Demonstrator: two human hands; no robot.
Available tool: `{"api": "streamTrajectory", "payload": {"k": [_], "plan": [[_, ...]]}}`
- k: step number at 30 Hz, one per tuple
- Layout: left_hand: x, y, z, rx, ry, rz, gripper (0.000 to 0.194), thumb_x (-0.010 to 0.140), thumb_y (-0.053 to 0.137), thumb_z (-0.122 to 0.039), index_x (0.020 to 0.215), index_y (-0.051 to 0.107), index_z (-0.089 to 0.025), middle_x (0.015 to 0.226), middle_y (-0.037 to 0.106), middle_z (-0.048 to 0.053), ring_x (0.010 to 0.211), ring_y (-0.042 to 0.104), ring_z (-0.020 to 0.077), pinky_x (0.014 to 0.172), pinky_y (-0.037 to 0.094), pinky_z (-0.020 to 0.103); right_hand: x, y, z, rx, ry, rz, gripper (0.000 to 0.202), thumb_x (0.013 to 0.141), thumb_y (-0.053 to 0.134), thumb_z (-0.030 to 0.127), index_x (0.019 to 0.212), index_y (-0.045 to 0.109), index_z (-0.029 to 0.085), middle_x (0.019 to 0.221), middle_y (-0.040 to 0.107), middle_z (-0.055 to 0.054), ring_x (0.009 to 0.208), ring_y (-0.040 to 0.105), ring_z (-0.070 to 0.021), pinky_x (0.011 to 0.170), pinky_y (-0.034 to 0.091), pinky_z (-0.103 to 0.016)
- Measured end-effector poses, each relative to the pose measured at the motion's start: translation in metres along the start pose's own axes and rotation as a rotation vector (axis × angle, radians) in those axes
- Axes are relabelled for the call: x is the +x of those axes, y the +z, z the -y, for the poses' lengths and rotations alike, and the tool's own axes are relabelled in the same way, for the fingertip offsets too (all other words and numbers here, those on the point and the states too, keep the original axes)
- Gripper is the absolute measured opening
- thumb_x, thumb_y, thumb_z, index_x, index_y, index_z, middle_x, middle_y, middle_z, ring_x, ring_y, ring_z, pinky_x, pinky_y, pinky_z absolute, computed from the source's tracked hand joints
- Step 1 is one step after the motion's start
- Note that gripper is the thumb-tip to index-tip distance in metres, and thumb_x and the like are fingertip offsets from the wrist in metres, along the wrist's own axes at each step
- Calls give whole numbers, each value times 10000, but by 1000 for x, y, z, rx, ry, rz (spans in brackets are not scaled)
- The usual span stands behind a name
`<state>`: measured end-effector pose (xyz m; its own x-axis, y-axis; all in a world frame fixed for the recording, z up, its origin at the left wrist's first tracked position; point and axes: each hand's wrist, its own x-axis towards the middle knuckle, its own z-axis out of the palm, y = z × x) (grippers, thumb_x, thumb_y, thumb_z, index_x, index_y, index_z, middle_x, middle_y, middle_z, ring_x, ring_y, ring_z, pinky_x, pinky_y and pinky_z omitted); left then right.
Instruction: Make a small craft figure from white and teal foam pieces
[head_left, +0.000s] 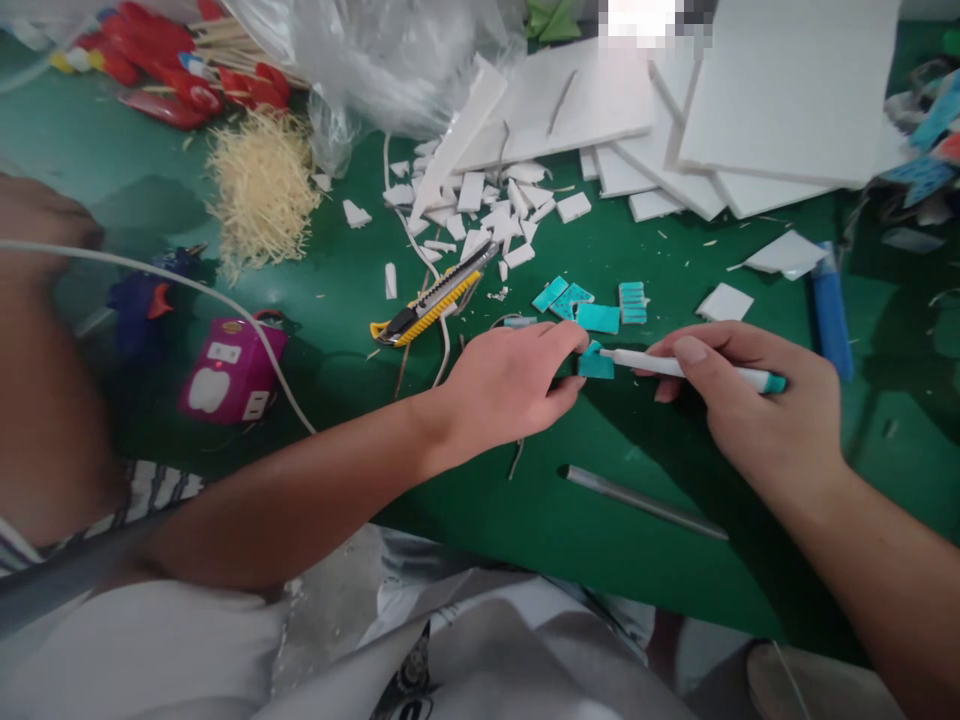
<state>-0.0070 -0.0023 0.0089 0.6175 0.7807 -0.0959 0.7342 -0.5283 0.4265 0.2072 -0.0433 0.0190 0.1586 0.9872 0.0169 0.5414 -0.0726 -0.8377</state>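
While the right hand holds a marker, scraps lie beyond.

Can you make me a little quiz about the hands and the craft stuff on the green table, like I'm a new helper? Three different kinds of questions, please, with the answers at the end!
1. What does the right hand hold?
A) scissors
B) a white marker
C) a paintbrush

2. True or false: the yellow utility knife lies on the green table.

3. Fill in the colour: the marker's tip is at a small ____ piece.

Key: 1. B; 2. True; 3. turquoise
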Motion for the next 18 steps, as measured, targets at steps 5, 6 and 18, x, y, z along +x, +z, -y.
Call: {"api": "streamTrajectory", "payload": {"k": [5, 6, 18], "plan": [[1, -1, -1, -4, -3, 8, 215, 952, 626, -323, 1128, 643, -200, 681, 580, -38, 649, 583, 164, 604, 370, 278, 0, 0, 0, 7, -9, 28, 180, 874, 673, 314, 726, 768, 273, 549, 647, 25, 480, 514, -106, 436, 313, -262], [1, -1, -1, -4, -2, 7, 212, 953, 627, -321, 1126, 643, -200, 680, 581, -39, 648, 583, 163, 601, 367, 276, 0, 0, 0, 4, -7, 22, 175, 870, 675, 309, 727, 769, 272, 547, 646, 25, 480, 515, -106, 436, 312, -261], [1, 0, 0, 9, 2, -2, 214, 945, 646, -322, 1121, 648, -200, 665, 559, -51, 632, 574, 152, 572, 334, 268, 0, 0, -2, 12, -14, 38, 215, 895, 663, 325, 710, 752, 262, 555, 649, 27, 508, 567, -116, 475, 384, -260]]}}
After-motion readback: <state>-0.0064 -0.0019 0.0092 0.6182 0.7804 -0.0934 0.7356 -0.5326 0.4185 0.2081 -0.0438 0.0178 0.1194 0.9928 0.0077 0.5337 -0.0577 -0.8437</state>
